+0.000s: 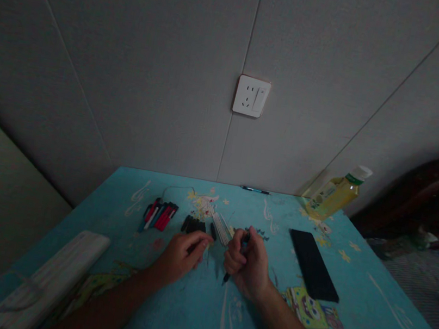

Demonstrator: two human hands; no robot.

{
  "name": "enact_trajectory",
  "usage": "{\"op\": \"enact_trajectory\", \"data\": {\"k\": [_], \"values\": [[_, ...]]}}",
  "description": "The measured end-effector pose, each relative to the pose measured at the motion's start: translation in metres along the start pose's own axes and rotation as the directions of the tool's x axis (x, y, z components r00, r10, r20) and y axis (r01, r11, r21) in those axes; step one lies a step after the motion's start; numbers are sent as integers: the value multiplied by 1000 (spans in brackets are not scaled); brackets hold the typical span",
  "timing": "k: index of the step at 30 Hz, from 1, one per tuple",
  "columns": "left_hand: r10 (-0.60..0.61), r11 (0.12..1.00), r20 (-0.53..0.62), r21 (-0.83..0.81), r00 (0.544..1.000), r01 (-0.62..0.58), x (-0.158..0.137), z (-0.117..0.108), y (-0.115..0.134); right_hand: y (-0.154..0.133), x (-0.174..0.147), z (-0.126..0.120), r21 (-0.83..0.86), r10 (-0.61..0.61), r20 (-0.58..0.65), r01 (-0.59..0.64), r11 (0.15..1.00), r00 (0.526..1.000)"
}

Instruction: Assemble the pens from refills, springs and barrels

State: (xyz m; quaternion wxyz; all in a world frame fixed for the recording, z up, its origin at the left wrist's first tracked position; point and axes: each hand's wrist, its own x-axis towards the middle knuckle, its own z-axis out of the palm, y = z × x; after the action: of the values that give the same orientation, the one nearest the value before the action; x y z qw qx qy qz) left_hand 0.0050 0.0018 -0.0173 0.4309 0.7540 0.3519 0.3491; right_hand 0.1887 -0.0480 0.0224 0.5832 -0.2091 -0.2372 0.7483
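My right hand is wrapped round a black pen, whose dark tip points down towards the tabletop. To its left, my left hand has thumb and fingers pressed together in a pinch; what is between them, if anything, is too small to make out. Just beyond the left fingertips lie several black pen parts, partly covered by that hand. A bundle of thin white refills lies between the hands on the far side. Small dark pieces are scattered behind my right hand.
Several red, blue and white pens lie at the left. A blue pen rests by the wall. At the right are a black flat case and a bottle of yellow drink. A white power strip is at near left.
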Motion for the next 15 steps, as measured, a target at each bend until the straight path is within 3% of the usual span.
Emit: {"op": "enact_trajectory", "data": {"k": [15], "values": [[11,1000,12,-17,1000,-10,0,1,-1,0,-4,9,-2,-20,-15,20,1000,1000]]}}
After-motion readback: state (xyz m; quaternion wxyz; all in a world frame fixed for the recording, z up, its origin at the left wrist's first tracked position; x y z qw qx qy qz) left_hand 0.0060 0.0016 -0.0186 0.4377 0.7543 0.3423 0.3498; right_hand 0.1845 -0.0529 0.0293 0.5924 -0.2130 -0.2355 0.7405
